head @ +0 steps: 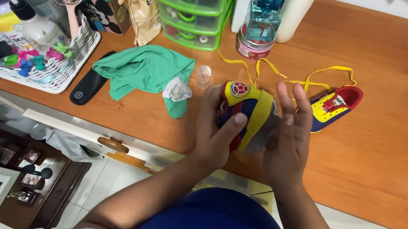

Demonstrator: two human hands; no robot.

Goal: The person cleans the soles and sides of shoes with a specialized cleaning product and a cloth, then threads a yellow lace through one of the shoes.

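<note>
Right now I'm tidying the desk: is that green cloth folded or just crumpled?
Crumpled: the green cloth lies bunched in loose, uneven folds on the wooden desk.

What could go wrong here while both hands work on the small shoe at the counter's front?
The shoe is gripped by the left hand, the right hand flat against it, near the counter edge; it might drop to the floor. The yellow laces trail loose and could snag the second shoe.

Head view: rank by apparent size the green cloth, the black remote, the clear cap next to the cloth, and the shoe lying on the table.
1. green cloth, clearly largest.
2. black remote and shoe lying on the table: look alike in size, so no ranking between them.
3. clear cap, smallest.
</note>
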